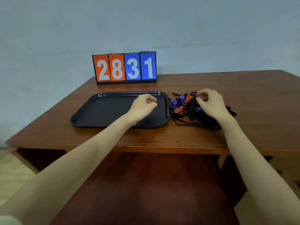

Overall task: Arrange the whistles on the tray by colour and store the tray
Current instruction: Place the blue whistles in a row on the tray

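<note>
Here, on the brown wooden table: flat black plastic tray bare under the left hand, fingers loosely curled on nothing; just beside it, tangled blue and orange whistles on black cords, right hand pinching into the heap.

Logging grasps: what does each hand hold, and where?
Left hand holds nothing above the tray. Right hand pinches something in the whistle pile; which part is unclear.
</note>
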A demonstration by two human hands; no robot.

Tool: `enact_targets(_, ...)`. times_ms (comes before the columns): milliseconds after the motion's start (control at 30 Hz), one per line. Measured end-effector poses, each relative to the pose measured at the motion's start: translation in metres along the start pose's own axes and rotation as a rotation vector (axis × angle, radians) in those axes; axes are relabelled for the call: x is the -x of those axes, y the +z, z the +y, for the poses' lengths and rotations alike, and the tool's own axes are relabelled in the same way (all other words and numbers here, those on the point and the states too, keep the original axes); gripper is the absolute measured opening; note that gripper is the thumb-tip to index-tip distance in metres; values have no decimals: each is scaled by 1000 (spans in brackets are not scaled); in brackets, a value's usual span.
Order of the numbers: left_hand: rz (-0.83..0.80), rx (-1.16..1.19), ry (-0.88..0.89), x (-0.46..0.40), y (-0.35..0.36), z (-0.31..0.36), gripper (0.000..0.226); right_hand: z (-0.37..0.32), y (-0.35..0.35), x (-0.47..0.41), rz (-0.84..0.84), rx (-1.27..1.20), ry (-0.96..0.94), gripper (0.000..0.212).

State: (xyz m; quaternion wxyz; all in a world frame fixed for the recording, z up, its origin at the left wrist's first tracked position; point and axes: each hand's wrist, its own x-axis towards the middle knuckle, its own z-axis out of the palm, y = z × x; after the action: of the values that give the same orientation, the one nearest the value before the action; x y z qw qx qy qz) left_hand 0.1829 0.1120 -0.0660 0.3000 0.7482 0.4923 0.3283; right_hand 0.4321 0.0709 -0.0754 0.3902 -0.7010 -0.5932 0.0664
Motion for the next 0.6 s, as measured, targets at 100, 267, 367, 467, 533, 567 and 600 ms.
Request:
enact_targets(100, 11, -86, 39, -1, 15, 12, 28, 4, -7, 3, -20, -32, -14, 24)
enact_targets(267, 14, -252, 129, -10, 34, 26, 31, 12, -12, 7, -61, 78, -8, 11)
enact_targets(367, -13, -360, 177, -23, 42, 31, 31, 18, -16, 7, -92, 161, 24, 21)
enact_targets(467, -25, -423, 160, -40, 53, 34, 24, 22, -19, 6, -109, 166, 32, 28)
enact_targets(533, -52, -454, 125, -50, 59, 35, 27, 23, -20, 6, -142, 123, 32, 26)
enact_targets(567, -66, -470, 113, -55, 62, 36, 30, 24, -20, 6, -153, 88, 32, 23)
enact_targets(600, -77, -487, 107, -59, 64, 36, 33, 25, -20, 6, -153, 50, 29, 18)
